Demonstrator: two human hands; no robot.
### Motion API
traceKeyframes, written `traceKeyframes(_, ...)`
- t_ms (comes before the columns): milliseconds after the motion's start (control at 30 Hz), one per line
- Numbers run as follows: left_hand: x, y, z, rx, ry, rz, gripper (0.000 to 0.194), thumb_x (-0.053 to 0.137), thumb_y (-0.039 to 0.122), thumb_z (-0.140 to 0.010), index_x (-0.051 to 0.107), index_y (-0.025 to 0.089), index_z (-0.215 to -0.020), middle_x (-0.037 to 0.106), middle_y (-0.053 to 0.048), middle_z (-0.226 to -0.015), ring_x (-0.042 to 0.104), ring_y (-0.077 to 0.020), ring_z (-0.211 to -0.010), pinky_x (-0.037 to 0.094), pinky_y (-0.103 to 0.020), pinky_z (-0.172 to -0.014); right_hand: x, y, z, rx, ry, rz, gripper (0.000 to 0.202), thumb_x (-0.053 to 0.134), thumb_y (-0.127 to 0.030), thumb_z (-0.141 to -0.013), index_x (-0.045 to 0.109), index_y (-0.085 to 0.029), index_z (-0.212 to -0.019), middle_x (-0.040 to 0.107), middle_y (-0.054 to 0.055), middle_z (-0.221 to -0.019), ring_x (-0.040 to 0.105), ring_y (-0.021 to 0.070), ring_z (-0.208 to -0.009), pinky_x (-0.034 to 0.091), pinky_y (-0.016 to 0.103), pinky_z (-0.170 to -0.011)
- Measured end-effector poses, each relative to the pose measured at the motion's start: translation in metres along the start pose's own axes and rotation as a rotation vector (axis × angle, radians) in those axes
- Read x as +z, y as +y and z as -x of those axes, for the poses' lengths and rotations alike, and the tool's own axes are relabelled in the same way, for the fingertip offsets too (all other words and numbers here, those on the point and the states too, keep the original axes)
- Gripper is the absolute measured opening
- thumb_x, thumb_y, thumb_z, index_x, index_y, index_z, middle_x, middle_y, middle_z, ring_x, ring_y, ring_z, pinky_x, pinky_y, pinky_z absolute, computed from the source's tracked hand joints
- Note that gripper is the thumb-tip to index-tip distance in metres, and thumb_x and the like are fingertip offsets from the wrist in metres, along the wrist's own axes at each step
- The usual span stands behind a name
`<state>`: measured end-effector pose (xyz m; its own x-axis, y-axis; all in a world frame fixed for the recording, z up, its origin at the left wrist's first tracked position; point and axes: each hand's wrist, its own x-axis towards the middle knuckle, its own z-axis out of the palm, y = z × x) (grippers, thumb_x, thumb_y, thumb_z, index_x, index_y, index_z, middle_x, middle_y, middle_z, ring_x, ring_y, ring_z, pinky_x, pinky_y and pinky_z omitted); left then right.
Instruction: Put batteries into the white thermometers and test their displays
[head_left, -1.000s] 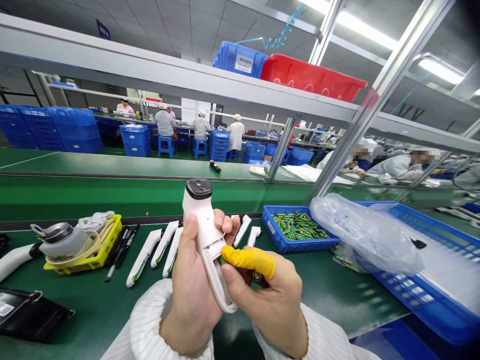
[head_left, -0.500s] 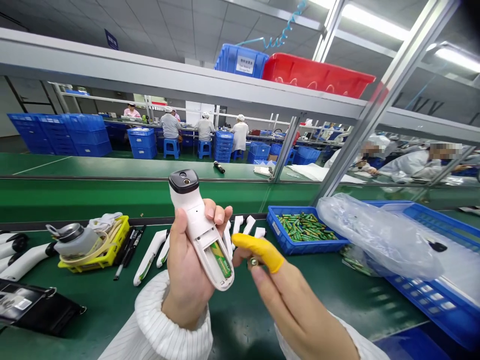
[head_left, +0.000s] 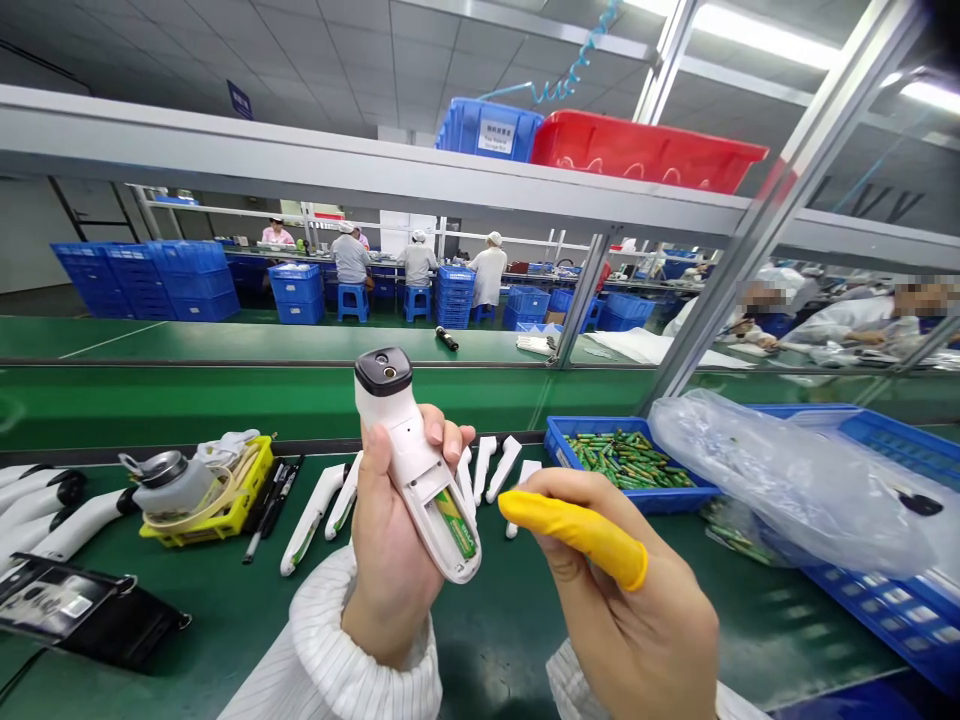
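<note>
My left hand (head_left: 394, 570) is wrapped round a white infrared thermometer (head_left: 401, 425) with a black head, its open battery bay facing me. One green battery (head_left: 456, 522) lies in the right side of the bay; the left side shows bare. To the right, a little apart from the thermometer, my right hand (head_left: 637, 590) has its fingers curled together, with a yellow finger cot (head_left: 581, 530) on the index finger. The battery seen in that hand earlier is now hidden behind the fingers. More white thermometers (head_left: 315, 515) lie on the green table behind my left hand.
A blue tray of green batteries (head_left: 559, 455) stands behind my right hand. Clear plastic bags (head_left: 780, 490) lie over a blue crate at right. On the left are a yellow basket (head_left: 259, 470), black pens (head_left: 274, 500) and a black pouch (head_left: 82, 615).
My right hand has moved right and turned, so its back faces me and the battery end is out of sight. The thermometer stays in my left hand, slightly further right in view.
</note>
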<state>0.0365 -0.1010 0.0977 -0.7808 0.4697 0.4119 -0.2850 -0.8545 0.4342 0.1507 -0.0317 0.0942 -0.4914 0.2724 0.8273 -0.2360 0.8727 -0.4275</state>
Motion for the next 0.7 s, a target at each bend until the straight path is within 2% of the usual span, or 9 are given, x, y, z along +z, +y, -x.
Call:
traceKeyframes(100, 0.0, -0.001, 0.0, -0.016, 0.041, -0.003, 0.037, 0.032, 0.038, -0.097, 0.054, 0.017, -0.075, 0.045, 0.0, -0.073, 0.05, -0.0121, -0.07, 0.049, -0.026, -0.082, 0.003, -0.002, -0.001, -0.055, 0.062, 0.067, 0.019, 0.058, -0.009, -0.087, 0.06, -0.024, -0.097, 0.066, 0.002, -0.093, 0.06, 0.0183, -0.09, 0.049, 0.031, -0.086)
traceKeyframes(267, 0.0, -0.003, -0.001, -0.032, 0.069, -0.01, 0.042, 0.03, 0.038, -0.098, 0.055, 0.016, -0.072, 0.045, 0.0, -0.072, 0.05, -0.0115, -0.069, 0.048, -0.026, -0.082, 0.012, -0.006, 0.004, 0.064, 0.094, -0.132, 0.017, 0.061, -0.013, -0.086, 0.059, -0.024, -0.098, 0.063, 0.002, -0.086, 0.062, 0.0139, -0.071, 0.054, 0.02, -0.062)
traceKeyframes(433, -0.001, -0.005, -0.002, 0.012, 0.097, -0.017, 0.036, 0.035, 0.04, -0.096, 0.054, 0.017, -0.075, 0.045, 0.0, -0.073, 0.048, -0.0118, -0.069, 0.049, -0.027, -0.082, 0.02, -0.002, 0.013, 0.042, -0.057, -0.147, 0.009, 0.062, -0.019, -0.088, 0.058, -0.022, -0.095, 0.063, 0.001, -0.082, 0.061, 0.0131, -0.068, 0.053, 0.02, -0.065)
traceKeyframes(533, -0.002, -0.005, -0.002, 0.045, 0.033, -0.036, 0.034, 0.041, 0.042, -0.093, 0.054, 0.017, -0.075, 0.045, 0.001, -0.073, 0.048, -0.0117, -0.068, 0.049, -0.027, -0.082, 0.023, 0.006, 0.014, 0.011, -0.121, -0.156, 0.011, 0.066, -0.03, -0.085, 0.06, -0.021, -0.087, 0.062, 0.003, -0.083, 0.06, 0.0145, -0.071, 0.052, 0.023, -0.066)
traceKeyframes(600, -0.003, -0.005, 0.0, 0.052, -0.066, -0.056, 0.034, 0.045, 0.046, -0.091, 0.053, 0.017, -0.075, 0.044, 0.001, -0.072, 0.047, -0.0109, -0.064, 0.048, -0.027, -0.081, 0.026, 0.012, 0.013, 0.131, -0.167, -0.245, 0.022, 0.07, -0.039, -0.081, 0.059, -0.019, -0.081, 0.059, 0.003, -0.083, 0.058, 0.015, -0.07, 0.051, 0.025, -0.064)
traceKeyframes(700, -0.004, -0.007, 0.003, 0.054, -0.204, -0.134, 0.03, 0.046, 0.046, -0.091, 0.054, 0.019, -0.082, 0.047, 0.003, -0.071, 0.048, -0.01, -0.061, 0.047, -0.031, -0.086, 0.033, 0.02, 0.014, 0.51, -0.307, -0.595, 0.038, 0.074, -0.05, -0.072, 0.055, -0.019, -0.081, 0.054, 0.001, -0.074, 0.054, 0.0132, -0.061, 0.05, 0.023, -0.051)
